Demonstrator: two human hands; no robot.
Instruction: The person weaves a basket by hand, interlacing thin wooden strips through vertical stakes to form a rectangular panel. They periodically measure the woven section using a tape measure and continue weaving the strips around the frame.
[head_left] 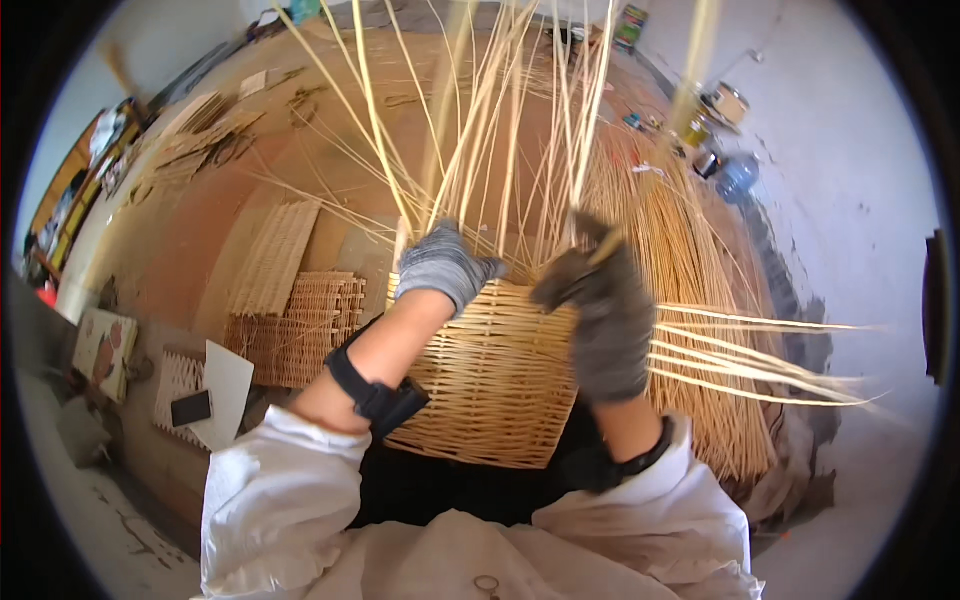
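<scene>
In front of me stands a woven wicker panel [490,385], its lower part over dark cloth at my lap. Long pale wicker rods [470,150] rise and fan out from its top edge. My left hand [447,266], in a light grey knit glove, is closed on the rods at the top left of the weave. My right hand [605,315], in a darker grey glove, is blurred by motion at the top right corner. A rod shows between its thumb and fingers, which look closed. Several loose rod ends [760,355] stick out to the right beside that hand.
A large bundle of thin rods [690,400] lies on the right. Finished woven panels [300,330] lie on the left, near a phone [191,407] and a white sheet [222,390]. A blue water jug [738,175] stands by the right wall. Flat pieces [200,140] are stacked farther back.
</scene>
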